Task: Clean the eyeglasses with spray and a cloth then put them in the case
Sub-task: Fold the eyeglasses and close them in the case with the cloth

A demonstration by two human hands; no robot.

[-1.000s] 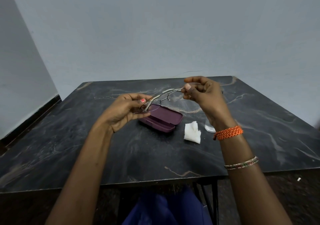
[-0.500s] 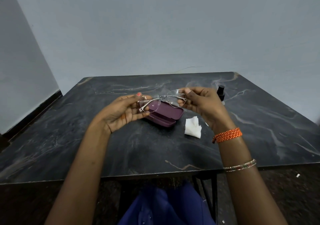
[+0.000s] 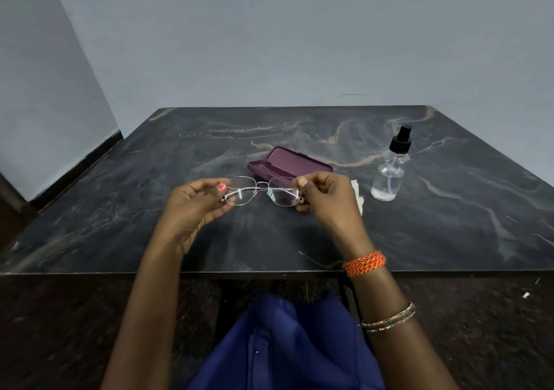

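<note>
Thin metal-framed eyeglasses (image 3: 262, 191) are held level above the dark marble table (image 3: 449, 233), temples folded. My left hand (image 3: 195, 206) pinches the left end of the frame and my right hand (image 3: 325, 200) pinches the right end. Just behind the glasses lies the purple case (image 3: 295, 165), open, its inside showing nothing in it. A clear spray bottle (image 3: 389, 171) with a black nozzle stands upright to the right. The white cloth (image 3: 358, 193) lies mostly hidden behind my right hand.
The table stands in a corner, with a grey wall behind it and another to the left. Its near edge runs under my forearms. Blue clothing (image 3: 284, 344) shows below. The floor is dark.
Both hands have lowered the glasses toward me and turned them level with the lenses facing me. The view has tipped down, and the spray bottle now shows fully.
</note>
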